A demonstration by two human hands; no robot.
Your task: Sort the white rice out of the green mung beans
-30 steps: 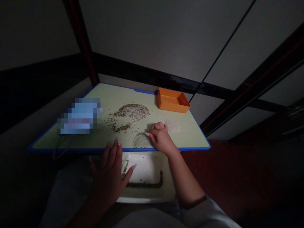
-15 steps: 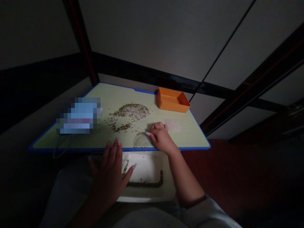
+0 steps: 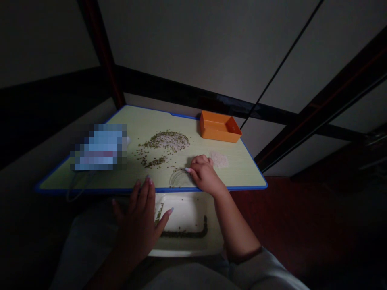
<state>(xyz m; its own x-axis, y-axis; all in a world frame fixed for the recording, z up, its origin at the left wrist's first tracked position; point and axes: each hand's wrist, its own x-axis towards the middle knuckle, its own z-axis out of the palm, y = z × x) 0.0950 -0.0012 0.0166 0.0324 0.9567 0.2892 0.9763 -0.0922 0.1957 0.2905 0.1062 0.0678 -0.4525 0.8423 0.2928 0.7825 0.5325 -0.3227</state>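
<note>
My right hand (image 3: 203, 174) rests on the pale green table (image 3: 142, 119) with its fingers curled together, fingertips beside a small clear round dish (image 3: 180, 178) near the front edge. What the fingers pinch is too small to see. My left hand (image 3: 140, 219) lies open, fingers stretched, on the left side of a white tray (image 3: 185, 251) on my lap. Dark green beans line the tray's bottom. A heap of mixed green beans and white grains (image 3: 165, 143) lies mid-table, and a small heap of white grains (image 3: 219, 160) sits just right of my right hand.
An orange box (image 3: 219, 127) stands at the table's far right corner. A blurred blue object (image 3: 99, 147) lies on the left of the table, with a thin cord hanging over the front edge. Dark beams and a wall rise behind the table. The room is dim.
</note>
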